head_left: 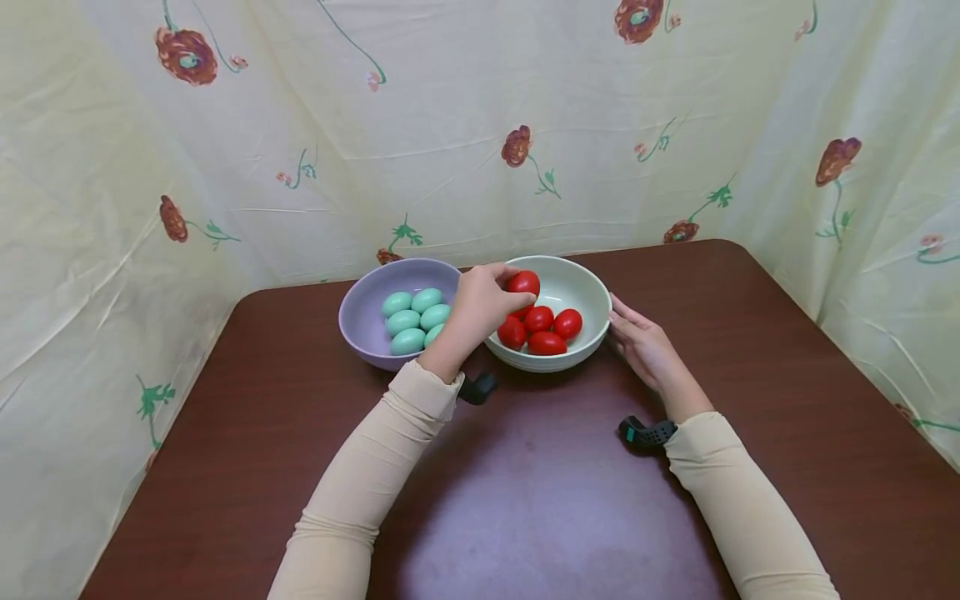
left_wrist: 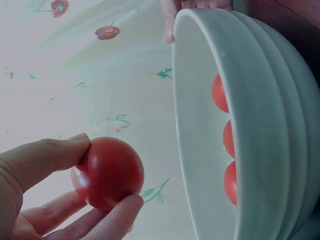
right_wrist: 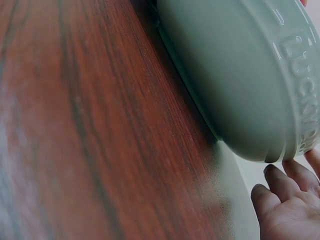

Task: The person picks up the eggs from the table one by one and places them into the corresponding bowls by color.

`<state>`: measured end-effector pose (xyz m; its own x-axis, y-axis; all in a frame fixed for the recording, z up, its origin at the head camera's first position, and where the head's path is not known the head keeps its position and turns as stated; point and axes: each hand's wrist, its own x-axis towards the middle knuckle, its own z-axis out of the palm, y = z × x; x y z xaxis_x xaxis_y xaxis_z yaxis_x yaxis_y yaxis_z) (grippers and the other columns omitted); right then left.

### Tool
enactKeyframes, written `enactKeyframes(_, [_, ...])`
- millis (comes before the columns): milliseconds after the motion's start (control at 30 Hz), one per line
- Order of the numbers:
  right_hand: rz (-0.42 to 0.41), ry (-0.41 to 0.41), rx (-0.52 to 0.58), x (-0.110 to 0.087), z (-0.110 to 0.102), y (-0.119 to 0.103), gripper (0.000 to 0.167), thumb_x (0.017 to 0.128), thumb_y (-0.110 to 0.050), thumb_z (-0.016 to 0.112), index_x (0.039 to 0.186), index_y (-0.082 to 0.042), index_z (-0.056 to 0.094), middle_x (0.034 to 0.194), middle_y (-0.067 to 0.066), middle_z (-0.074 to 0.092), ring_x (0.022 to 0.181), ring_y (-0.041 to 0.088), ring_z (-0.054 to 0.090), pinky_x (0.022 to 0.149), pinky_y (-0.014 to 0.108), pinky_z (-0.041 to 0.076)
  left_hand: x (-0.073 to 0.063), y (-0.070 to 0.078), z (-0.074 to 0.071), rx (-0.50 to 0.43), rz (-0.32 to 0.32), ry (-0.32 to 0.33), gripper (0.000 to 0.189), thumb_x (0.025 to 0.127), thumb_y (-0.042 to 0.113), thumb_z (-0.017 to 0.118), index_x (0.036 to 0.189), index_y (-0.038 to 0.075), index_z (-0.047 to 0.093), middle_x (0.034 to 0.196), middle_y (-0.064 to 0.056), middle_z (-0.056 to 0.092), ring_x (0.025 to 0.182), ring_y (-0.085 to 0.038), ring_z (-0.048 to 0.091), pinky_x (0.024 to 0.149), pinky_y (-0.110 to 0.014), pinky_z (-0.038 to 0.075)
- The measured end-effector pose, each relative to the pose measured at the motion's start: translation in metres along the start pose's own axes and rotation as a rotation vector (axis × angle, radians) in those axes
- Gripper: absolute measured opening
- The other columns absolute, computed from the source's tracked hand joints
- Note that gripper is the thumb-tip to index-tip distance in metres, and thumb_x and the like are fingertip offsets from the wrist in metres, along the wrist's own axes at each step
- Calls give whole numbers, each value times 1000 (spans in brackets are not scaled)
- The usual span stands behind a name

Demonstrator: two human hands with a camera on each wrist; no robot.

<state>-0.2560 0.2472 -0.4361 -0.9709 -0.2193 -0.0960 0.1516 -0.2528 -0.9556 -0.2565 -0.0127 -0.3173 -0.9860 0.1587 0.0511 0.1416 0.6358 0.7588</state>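
Note:
My left hand (head_left: 483,304) pinches a smooth red egg (left_wrist: 111,172) between thumb and fingers, held up above the rim of a pale green bowl (head_left: 577,287). More red eggs (head_left: 547,342) lie inside that bowl, some partly covered by the left hand in the head view. At the bowl's right side is my right hand (head_left: 643,346), its extended fingertips (right_wrist: 295,172) touching the outer wall close to the rim. Raised lettering runs around the bowl's outside in the right wrist view.
Left of the green bowl, close beside it, stands a purple bowl (head_left: 360,337) holding several turquoise eggs (head_left: 403,322). Both bowls are toward the back of a dark brown wooden table (head_left: 285,400). A flower-patterned cloth (head_left: 442,108) hangs behind the table and along its sides.

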Motion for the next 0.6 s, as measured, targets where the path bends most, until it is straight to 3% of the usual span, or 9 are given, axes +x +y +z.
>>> enactKeyframes(133, [5,-4,-3,0,0,0,63,105,-21,47,158,-8,15,167,6,10,154,22,13,126,44,9,12,2,5,5,-25,-59,41,87,24,76,126,14,69,115,-5,72,107,-22,62,93,-33,55])
enactKeyframes(267, [-7,-2,-3,1,-1,-1,64,105,-22,48,158,-9,16,166,8,12,154,23,14,125,44,10,26,4,10,-52,-45,-95,41,86,24,77,125,12,69,117,-6,71,105,-21,62,88,-29,54])
enactKeyframes(367, [-13,-6,-2,1,-2,-1,64,105,-23,49,158,-9,16,166,8,12,154,23,14,125,44,10,36,6,15,-120,-79,-109,42,86,23,78,125,11,69,118,-7,70,99,-22,64,82,-27,55])
enactKeyframes(600, [-7,-7,3,2,-1,2,63,106,-20,47,158,-7,15,166,9,12,153,23,14,125,44,10,50,11,26,-109,-128,-109,41,88,23,75,127,12,68,119,-5,70,94,-20,63,79,-25,54])
